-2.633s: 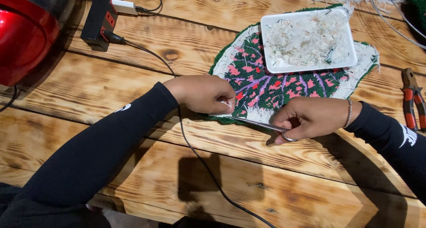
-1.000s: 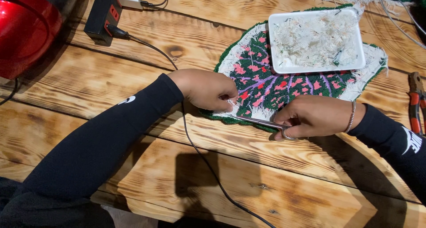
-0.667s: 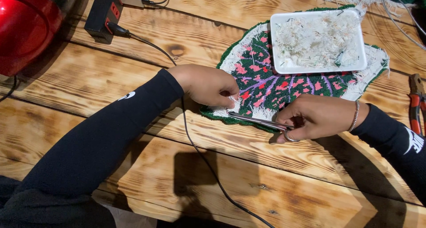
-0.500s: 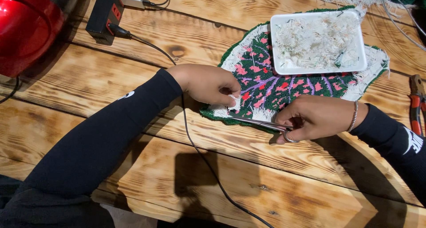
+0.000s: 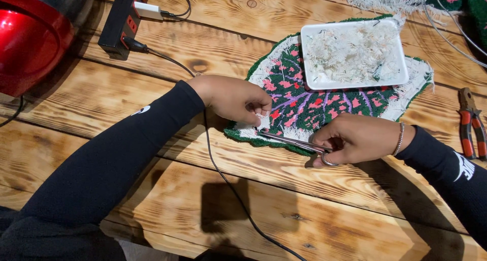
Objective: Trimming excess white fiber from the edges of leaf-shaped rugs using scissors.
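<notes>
pinching white fringe at the near edge of a soft, limp rug point(image 5: 314, 101) on the tabletop point(image 5: 314, 190), left hand point(image 5: 234, 97) fingers together; right hand point(image 5: 355, 136) fingers clamped on thin steel scissors point(image 5: 290, 140) just beside.

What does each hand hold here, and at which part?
The right hand holds small metal scissors by their finger loops. The left hand pinches the white fringe at the near edge of the leaf-shaped rug.

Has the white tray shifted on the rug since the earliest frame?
No. The tray sits on the same upper-right part of the rug; its small shift in frame matches the power strip, so it is camera motion.
</notes>
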